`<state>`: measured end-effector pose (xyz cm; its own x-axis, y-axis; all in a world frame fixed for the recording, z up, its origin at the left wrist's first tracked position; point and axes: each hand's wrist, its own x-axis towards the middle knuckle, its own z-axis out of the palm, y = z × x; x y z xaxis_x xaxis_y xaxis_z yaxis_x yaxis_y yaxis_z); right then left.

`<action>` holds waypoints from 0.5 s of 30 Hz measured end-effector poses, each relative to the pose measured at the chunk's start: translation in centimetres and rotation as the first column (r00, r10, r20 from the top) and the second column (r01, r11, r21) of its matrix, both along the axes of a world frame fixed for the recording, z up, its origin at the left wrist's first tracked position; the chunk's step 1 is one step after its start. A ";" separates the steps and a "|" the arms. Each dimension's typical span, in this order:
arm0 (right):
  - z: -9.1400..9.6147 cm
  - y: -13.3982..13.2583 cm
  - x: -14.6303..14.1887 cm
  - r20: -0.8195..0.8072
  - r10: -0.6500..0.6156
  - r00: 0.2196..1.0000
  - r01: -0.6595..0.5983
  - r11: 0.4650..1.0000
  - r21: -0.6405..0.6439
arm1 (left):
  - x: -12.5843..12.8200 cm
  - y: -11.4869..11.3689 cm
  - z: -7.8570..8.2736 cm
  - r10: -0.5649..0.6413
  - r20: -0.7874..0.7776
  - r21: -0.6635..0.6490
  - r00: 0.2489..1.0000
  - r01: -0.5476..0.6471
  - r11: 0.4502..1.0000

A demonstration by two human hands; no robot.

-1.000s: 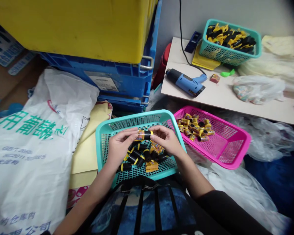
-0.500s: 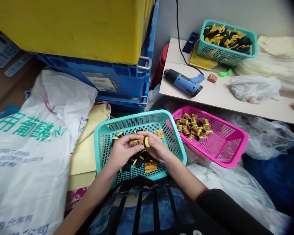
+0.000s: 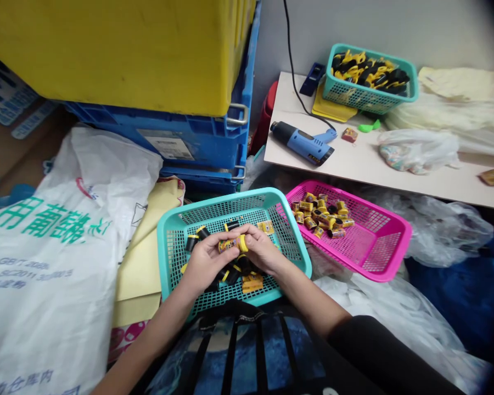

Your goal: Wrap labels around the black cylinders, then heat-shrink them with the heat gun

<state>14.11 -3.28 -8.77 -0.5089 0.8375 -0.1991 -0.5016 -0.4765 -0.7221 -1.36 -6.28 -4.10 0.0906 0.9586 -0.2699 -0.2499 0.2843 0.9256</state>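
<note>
Both hands meet over a turquoise mesh basket [image 3: 168,274]. Between them is a small cylinder [image 3: 232,243] with a printed yellow label sleeve around it and a yellow rim at its right end. My left hand [image 3: 203,260] is closed around the label side, thumb in front. The fingers of my right hand [image 3: 265,251] are closed at the yellow-rimmed end. Below lie several black cylinders [image 3: 203,232] with yellow rims, partly hidden by my hands. Flat printed yellow labels [image 3: 252,283] lie in the same basket.
A pink basket [image 3: 379,241] on the right holds several yellow-labelled cylinders [image 3: 321,214]. Behind it, a white table [image 3: 354,164] bears a blue heat gun [image 3: 302,144] and a turquoise basket [image 3: 370,99] of black and yellow parts. Stacked crates [image 3: 181,137] and a white sack [image 3: 57,263] stand left.
The black band beside the cylinder's yellow rim no longer shows; the printed label now reaches close to the rim. Both hands stay around it. The view has shifted slightly.
</note>
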 end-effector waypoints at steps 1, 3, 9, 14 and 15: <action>0.2 0.0 0.1 -0.025 0.017 1.000 -0.018 0.999 -0.031 | -0.2 -0.1 0.1 -0.036 0.058 -0.041 0.998 0.039 0.998; 0.6 -0.1 0.3 -0.068 0.034 0.997 -0.038 0.997 -0.060 | -0.6 -0.2 0.2 -0.076 0.130 -0.116 0.989 0.091 0.989; 1.3 -0.5 0.4 -0.102 0.064 0.993 -0.067 0.998 -0.022 | -1.1 0.0 -0.7 0.019 0.011 -0.117 1.000 -0.017 0.993; 1.1 -0.6 0.1 -0.089 0.052 0.995 -0.050 0.999 0.021 | -1.5 0.0 0.2 -0.068 0.150 -0.103 0.986 0.084 0.991; 1.0 -0.6 0.0 -0.083 0.045 0.996 -0.043 0.999 0.026 | -1.5 0.0 0.4 -0.088 0.167 -0.081 0.982 0.103 0.991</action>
<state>14.14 -3.84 -7.79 -0.5590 0.8183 -0.1339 -0.5400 -0.4818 -0.6901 -2.85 -6.31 -3.71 0.2303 0.9161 -0.3281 -0.3632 0.3937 0.8444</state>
